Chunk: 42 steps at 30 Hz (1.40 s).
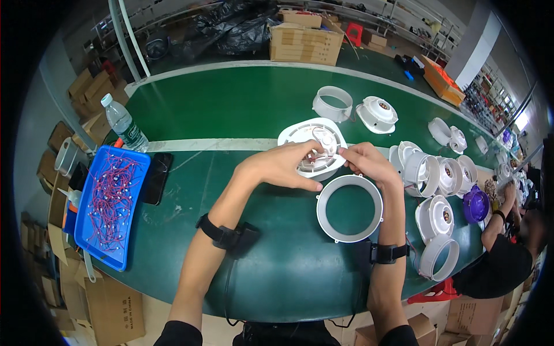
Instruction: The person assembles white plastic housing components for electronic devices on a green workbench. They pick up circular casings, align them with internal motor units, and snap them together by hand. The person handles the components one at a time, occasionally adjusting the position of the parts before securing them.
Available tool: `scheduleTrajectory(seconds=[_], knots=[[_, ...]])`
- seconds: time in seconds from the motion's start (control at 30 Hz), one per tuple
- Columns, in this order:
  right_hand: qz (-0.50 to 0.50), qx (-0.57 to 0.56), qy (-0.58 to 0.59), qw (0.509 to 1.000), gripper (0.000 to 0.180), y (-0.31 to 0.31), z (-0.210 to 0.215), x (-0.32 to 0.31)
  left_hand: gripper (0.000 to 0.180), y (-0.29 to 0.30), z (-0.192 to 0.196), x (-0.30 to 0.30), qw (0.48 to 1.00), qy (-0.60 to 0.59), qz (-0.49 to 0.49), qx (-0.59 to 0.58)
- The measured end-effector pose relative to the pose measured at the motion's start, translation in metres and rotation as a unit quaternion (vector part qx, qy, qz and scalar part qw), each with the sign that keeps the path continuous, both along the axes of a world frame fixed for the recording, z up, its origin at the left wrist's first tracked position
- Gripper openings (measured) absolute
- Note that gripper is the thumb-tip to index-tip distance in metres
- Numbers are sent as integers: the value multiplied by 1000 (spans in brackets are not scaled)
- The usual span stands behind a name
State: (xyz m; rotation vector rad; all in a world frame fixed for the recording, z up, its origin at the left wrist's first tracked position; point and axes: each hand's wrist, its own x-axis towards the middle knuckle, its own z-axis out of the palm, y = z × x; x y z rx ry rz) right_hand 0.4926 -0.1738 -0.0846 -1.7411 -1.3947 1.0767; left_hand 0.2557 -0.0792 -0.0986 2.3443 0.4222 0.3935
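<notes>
A white round plastic housing (298, 132) with a slotted ring and thin red wires inside rests on the green table in front of me. My left hand (277, 165) grips its near left side, fingers reaching over the middle and thumb along the near edge. At the right rim, my right hand (372, 163) is closed with thumb and fingertips pinched together; what lies between them is too small to make out. Just nearer to me, below both hands, lies a loose white plastic ring (321, 221) with small tabs.
On the left are a blue tray (128, 254) of red wires, a black phone (157, 179) and a water bottle (122, 124). Several white housings (427, 219) and rings crowd the right, beside a purple part (476, 205). A co-worker (499, 262) sits at far right.
</notes>
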Motion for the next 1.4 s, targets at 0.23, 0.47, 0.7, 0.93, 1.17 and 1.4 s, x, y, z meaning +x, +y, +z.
scheduleTrajectory(seconds=[0.23,0.47,0.7,0.93,1.17,1.4], knots=[[-21,16,41,999,30,-25,27,28,58,4,6,-1,996,51,57,35],[-11,27,55,998,27,-44,43,35,26,5,8,5,975,-167,91,117],[136,105,176,969,28,-51,51,27,27,24,17,-11,910,-198,269,-246],[164,235,361,888,26,-43,49,25,34,37,-19,-15,903,-38,185,-386],[80,335,552,760,23,-35,56,14,55,40,-15,-27,977,57,82,-190],[44,373,513,772,23,-39,72,-8,38,40,-19,-18,987,80,86,-114]])
